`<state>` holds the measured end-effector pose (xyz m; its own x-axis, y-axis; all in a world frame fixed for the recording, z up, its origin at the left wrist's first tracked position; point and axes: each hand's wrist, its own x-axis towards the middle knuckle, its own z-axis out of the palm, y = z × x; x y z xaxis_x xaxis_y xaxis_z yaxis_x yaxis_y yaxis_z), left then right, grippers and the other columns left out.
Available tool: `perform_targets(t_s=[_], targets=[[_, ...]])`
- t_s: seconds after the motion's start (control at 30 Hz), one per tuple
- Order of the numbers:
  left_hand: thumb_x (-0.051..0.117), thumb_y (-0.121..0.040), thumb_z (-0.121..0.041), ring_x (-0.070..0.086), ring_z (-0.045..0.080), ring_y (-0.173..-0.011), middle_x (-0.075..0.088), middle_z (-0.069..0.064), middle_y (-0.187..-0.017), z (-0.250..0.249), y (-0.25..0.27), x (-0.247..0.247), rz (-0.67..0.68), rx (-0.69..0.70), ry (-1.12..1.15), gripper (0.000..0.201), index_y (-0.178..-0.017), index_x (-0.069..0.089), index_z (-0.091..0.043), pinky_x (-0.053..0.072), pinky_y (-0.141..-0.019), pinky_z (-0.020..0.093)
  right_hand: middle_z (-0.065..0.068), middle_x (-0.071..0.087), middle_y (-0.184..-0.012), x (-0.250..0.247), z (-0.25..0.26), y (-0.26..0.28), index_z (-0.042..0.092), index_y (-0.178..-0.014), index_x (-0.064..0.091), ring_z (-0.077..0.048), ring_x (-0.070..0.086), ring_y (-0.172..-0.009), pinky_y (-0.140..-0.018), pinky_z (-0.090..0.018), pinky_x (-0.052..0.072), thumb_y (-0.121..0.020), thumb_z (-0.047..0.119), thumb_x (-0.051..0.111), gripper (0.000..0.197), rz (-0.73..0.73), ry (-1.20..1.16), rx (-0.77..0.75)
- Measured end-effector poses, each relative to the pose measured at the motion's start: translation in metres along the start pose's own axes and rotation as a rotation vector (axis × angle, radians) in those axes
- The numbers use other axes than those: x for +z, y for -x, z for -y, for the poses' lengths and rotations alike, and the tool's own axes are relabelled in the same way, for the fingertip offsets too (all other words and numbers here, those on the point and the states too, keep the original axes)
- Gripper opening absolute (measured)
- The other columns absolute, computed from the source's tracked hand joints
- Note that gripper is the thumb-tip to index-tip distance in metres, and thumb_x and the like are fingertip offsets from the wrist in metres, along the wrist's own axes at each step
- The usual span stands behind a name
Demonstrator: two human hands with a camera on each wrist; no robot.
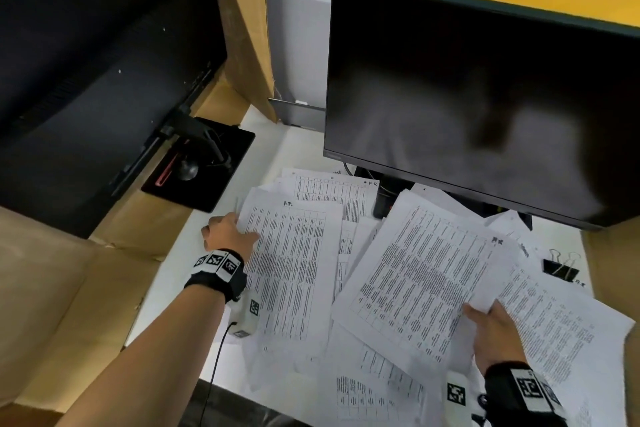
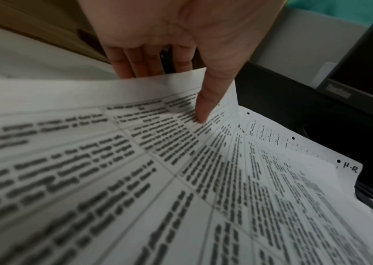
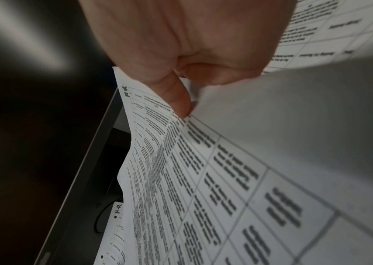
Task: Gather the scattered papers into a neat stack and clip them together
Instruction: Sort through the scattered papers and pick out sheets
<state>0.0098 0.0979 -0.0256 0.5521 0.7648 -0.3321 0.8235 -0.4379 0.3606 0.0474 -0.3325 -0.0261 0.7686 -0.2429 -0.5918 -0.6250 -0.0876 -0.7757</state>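
Papers lie fanned across a white desk (image 1: 194,239) as a person starts pulling them together. At far left, the left hand (image 1: 227,230) pinches the outer edge of a printed sheet (image 1: 294,270); the wrist view shows its thumb (image 2: 203,107) pressed on top and the other fingers tucked beneath. Centre, more papers (image 1: 332,191) overlap loosely toward the foot of a dark monitor (image 1: 485,97). To the right, the right hand (image 1: 495,333) grasps a tilted sheet (image 1: 422,277), thumb on the printed face, raising it off the pile. A black binder clip (image 1: 560,269) waits at the far right, beside the spread and untouched. Done well, this step likely means sliding each held sheet inward over the middle pile, keeping grips light at the margins to avoid creasing, then squaring the edges against the desk before reaching for the clip.
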Motion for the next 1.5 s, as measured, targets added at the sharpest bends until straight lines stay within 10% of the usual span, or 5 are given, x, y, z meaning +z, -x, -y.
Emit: perform_targets(t_s=[0.5,0.77,1.13,1.33,1.5], targets=[[0.062,-0.088,-0.011,0.06,0.002,-0.073,0.065,-0.007,-0.086,-0.059,0.071,-0.137,-0.233,0.589,0.442,0.013,-0.098,0.062,-0.019,0.045,-0.068,0.008,-0.007,0.066,-0.118,0.003,0.008,-0.002,0.015,-0.121,0.062,-0.028,0.061,-0.11,-0.098,-0.044,0.045,-0.089,0.009,0.063,0.033,0.093,0.033,-0.027],[0.066,-0.083,0.003,0.066,0.017,-0.091,0.068,0.005,-0.102,-0.071,0.063,-0.097,0.094,0.497,0.793,0.032,-0.107,0.06,-0.018,0.055,-0.084,0.038,0.0,0.06,-0.124,0.035,0.024,0.015,0.014,-0.127,0.057,-0.02,0.052,-0.119,-0.099,-0.032,0.036,-0.098,0.004,0.049,0.032,0.261,0.005,-0.016],[0.051,-0.094,-0.011,0.06,0.012,-0.09,0.059,-0.011,-0.094,-0.066,0.088,0.02,0.365,0.14,0.656,0.015,-0.107,0.054,-0.019,0.04,-0.063,0.017,-0.007,0.073,-0.109,0.061,0.013,0.034,0.012,-0.12,0.064,-0.022,0.071,-0.096,-0.084,-0.036,0.052,-0.093,-0.004,0.048,0.035,0.392,-0.122,0.094],[0.047,-0.094,-0.008,0.058,0.004,-0.079,0.063,-0.002,-0.102,-0.077,0.092,0.037,0.396,0.102,0.666,0.019,-0.11,0.052,-0.017,0.041,-0.057,0.016,0.005,0.071,-0.114,0.058,0.015,0.04,0.03,-0.112,0.069,-0.015,0.065,-0.107,-0.098,-0.037,0.046,-0.093,0.061,0.042,0.045,0.39,-0.053,0.121],[0.052,-0.092,-0.01,0.058,0.012,-0.095,0.061,0.002,-0.114,-0.083,0.082,0.037,0.388,0.174,0.599,0.023,-0.115,0.054,-0.016,0.048,-0.074,0.021,-0.001,0.067,-0.117,0.052,0.011,0.031,0.023,-0.119,0.059,-0.012,0.063,-0.103,-0.092,-0.033,0.046,-0.093,0.0,0.054,0.035,0.341,0.098,-0.061]])
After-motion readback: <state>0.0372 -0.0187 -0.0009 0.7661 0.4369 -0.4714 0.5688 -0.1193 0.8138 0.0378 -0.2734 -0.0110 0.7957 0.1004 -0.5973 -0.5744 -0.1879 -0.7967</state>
